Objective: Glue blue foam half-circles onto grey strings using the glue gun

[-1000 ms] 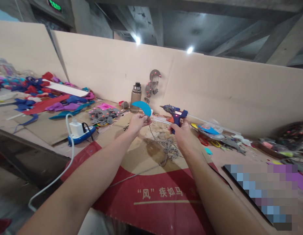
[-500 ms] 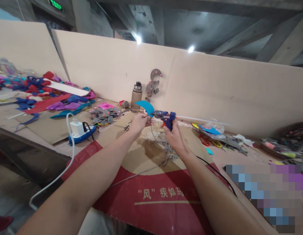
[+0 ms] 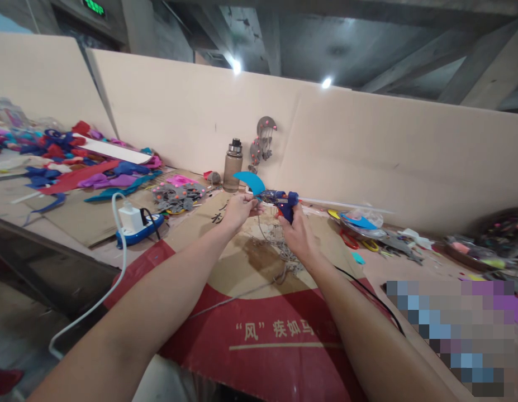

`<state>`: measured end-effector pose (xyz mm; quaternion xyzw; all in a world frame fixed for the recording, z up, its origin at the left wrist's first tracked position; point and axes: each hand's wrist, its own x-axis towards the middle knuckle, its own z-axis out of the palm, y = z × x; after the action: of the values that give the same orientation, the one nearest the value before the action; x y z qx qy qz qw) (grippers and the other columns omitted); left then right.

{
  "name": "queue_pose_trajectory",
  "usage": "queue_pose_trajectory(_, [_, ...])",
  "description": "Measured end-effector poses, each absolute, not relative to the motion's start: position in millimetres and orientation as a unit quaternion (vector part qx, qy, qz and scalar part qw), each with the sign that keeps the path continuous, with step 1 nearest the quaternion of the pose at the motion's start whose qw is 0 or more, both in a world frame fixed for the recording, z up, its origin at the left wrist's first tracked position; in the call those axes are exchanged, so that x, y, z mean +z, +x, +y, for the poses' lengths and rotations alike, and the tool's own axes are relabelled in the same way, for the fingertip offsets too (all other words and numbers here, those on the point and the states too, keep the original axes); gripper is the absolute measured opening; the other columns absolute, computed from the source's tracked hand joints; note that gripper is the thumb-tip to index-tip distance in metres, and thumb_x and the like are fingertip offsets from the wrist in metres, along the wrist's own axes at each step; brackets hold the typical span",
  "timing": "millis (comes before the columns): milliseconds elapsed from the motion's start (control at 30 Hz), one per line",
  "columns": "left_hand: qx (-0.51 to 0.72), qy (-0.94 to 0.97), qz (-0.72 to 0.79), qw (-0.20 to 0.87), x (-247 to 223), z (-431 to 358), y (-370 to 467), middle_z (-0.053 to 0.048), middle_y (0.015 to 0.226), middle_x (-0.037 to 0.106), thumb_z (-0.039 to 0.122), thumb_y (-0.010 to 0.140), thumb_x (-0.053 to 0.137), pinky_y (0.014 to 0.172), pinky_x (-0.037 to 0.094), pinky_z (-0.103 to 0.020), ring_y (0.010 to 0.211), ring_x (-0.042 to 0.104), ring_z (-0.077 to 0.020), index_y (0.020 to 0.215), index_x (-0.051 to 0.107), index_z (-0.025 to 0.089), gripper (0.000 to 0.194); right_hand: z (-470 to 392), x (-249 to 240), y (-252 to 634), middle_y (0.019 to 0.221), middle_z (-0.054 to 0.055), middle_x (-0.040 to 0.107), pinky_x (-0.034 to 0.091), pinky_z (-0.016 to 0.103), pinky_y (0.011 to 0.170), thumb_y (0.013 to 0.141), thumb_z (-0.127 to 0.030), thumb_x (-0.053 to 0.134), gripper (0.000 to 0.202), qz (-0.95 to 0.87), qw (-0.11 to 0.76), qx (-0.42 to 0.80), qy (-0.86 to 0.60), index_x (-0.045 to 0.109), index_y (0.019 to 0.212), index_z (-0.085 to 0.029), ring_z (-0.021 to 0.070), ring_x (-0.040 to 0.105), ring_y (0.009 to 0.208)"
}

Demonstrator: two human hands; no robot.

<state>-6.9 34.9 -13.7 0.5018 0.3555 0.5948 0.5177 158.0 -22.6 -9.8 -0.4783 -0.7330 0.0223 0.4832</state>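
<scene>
Just right of the translucent brown bottle [image 3: 232, 172], my left hand [image 3: 238, 213] pinches a flat blue crescent [image 3: 252, 182] and my right hand [image 3: 301, 233] grips a blue plastic glue gun [image 3: 286, 206], nozzle at the crescent, glue laid or not unclear.

One white lamp [image 3: 236, 67] glares above the bottle [image 3: 232, 168], a second lamp [image 3: 326, 82] up to its right, against a dim ceiling [image 3: 367, 42]. Soft shadows cross the cardboard [image 3: 229, 271] below the bottle; fine detail there smears. Far below-right, mosaic [image 3: 460, 329] hides detail.
</scene>
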Motion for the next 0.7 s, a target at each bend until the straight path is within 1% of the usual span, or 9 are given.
queue_pose_trajectory(100, [0.594,0.499,0.365,0.515,-12.8,34.8,-6.9,-0.005,0.067,0.068,0.012,0.084,0.056,0.073,0.056,-0.030,0.059,0.065,-0.0118,0.065,0.060,0.014,0.019,-23.5,-8.7,157.7,0.122,0.017,0.061,0.039,0.047,0.102,0.086,-0.030,0.046,0.047,-0.735,0.475,0.027,-0.484,0.048,0.131,-0.014,0.0304,0.051,0.122])
queue_pose_trajectory(167, [0.596,0.498,0.365,0.513,-12.2,34.5,-6.9,-0.005,0.067,0.068,0.011,0.084,0.056,0.074,0.056,-0.031,0.059,0.065,-0.0125,0.065,0.059,0.014,0.020,-23.4,-8.4,157.8,0.123,0.019,0.060,0.040,0.048,0.101,0.086,-0.030,0.046,0.048,-0.734,0.472,0.027,-0.488,0.048,0.131,-0.012,0.0310,0.051,0.122])
queue_pose_trajectory(433, [0.603,0.498,0.361,0.508,-8.9,30.2,-7.6,-0.003,0.062,0.066,0.010,0.084,0.053,0.072,0.056,-0.031,0.055,0.063,-0.0122,0.063,0.059,0.015,0.023,-21.1,-11.7,158.9,0.125,0.019,0.059,0.039,0.047,0.104,0.087,-0.032,0.045,0.050,-0.730,0.475,0.019,-0.492,0.047,0.132,-0.012,0.0302,0.052,0.121])
queue_pose_trajectory(700, [0.603,0.492,0.370,0.507,-2.0,22.1,-9.1,-0.004,0.065,0.067,0.009,0.084,0.052,0.076,0.056,-0.033,0.056,0.063,-0.0111,0.064,0.060,0.013,0.023,-20.4,-12.6,159.9,0.126,0.022,0.058,0.037,0.051,0.104,0.086,-0.034,0.045,0.055,-0.722,0.476,0.019,-0.502,0.045,0.134,-0.008,0.0331,0.048,0.126])
